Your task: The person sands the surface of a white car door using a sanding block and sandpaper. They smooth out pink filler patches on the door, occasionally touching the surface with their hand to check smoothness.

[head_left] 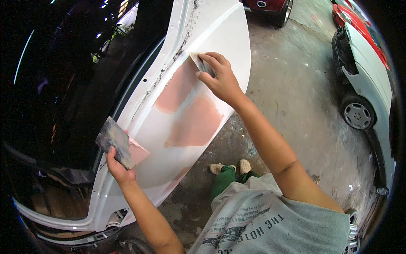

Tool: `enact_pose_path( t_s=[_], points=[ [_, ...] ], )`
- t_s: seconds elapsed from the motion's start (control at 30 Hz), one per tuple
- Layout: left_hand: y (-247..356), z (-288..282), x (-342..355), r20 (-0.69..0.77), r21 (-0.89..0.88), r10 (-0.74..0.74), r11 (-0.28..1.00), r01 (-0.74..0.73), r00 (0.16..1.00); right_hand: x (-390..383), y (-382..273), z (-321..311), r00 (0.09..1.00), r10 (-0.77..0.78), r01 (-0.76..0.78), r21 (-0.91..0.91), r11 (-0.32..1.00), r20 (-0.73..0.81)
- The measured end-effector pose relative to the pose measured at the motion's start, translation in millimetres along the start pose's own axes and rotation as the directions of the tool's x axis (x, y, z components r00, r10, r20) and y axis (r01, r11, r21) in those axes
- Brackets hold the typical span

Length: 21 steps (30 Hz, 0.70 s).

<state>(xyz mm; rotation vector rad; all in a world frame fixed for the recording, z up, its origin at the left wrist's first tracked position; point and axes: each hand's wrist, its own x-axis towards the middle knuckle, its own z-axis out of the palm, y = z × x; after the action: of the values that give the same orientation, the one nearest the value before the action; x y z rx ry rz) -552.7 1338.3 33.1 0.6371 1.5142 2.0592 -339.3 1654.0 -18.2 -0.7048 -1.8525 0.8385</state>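
Observation:
My right hand (223, 77) grips a thin, smeared spreader (199, 62) between thumb and fingers. Its edge lies against the white car panel (220, 36), at the top of a pink body filler patch (174, 88). Below that, a second, wider filler patch (196, 122) covers the panel's middle. Over the lower left of the panel, my left hand (120, 168) holds a flat mixing board (113, 139), thumb on top and the other fingers mostly hidden beneath. A pink lump of filler (137, 153) sits along the board's right edge.
Dark glass (63, 93) fills the left, beside the panel's seam. A concrete floor (292, 93) lies to the right, with my clogs (244, 166) on it. A pale car (368, 76) and a red car (347, 15) stand at far right, a dark red vehicle (270, 8) at the top.

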Motion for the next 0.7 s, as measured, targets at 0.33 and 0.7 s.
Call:
enact_pose_path(
  t_s=[0.33,0.7],
  points=[
    [-1.1,-2.8,-1.7,-0.001,-0.040,-0.019,0.999,0.018,1.000,-56.6,-6.8,39.3,0.984,-0.140,0.152,-0.102,0.983,0.114],
    [1.6,-0.4,-1.4,-0.011,-0.001,-0.031,1.000,0.031,0.999,-40.9,16.4,-1.6,0.991,0.019,-0.028,0.069,0.997,0.132]
  ],
)
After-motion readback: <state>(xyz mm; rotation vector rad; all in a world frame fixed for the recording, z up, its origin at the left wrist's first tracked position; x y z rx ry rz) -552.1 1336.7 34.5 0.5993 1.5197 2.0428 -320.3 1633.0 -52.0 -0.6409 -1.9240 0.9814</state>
